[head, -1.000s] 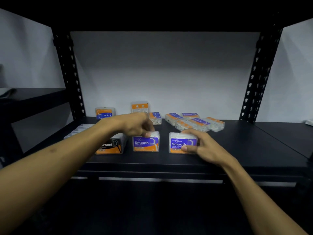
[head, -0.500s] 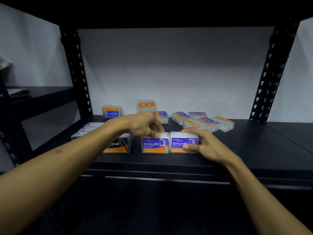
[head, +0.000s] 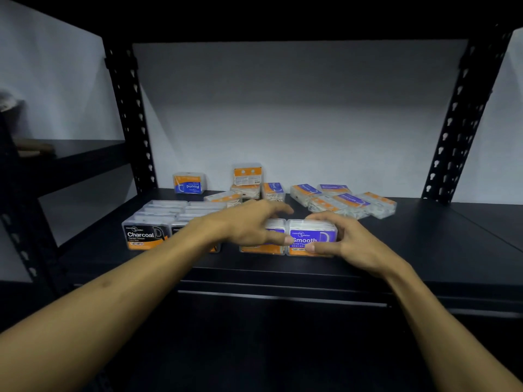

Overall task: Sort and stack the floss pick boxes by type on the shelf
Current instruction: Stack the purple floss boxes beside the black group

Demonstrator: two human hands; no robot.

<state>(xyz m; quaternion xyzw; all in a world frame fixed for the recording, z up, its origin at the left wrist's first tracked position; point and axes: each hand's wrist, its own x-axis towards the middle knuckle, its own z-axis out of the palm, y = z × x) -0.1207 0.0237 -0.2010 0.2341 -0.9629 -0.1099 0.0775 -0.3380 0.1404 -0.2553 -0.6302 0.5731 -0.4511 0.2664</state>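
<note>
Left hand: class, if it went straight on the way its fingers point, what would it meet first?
Probably the loose heap of floss pick boxes at the back right. The left hand points rightward and away over the Smooth boxes; depth is unclear.

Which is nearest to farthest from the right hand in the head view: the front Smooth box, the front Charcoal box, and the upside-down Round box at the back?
1. Smooth box: at the front, gripped by the right hand.
2. Charcoal box: front left, past the left hand.
3. Round box: back left, by the wall.
</note>
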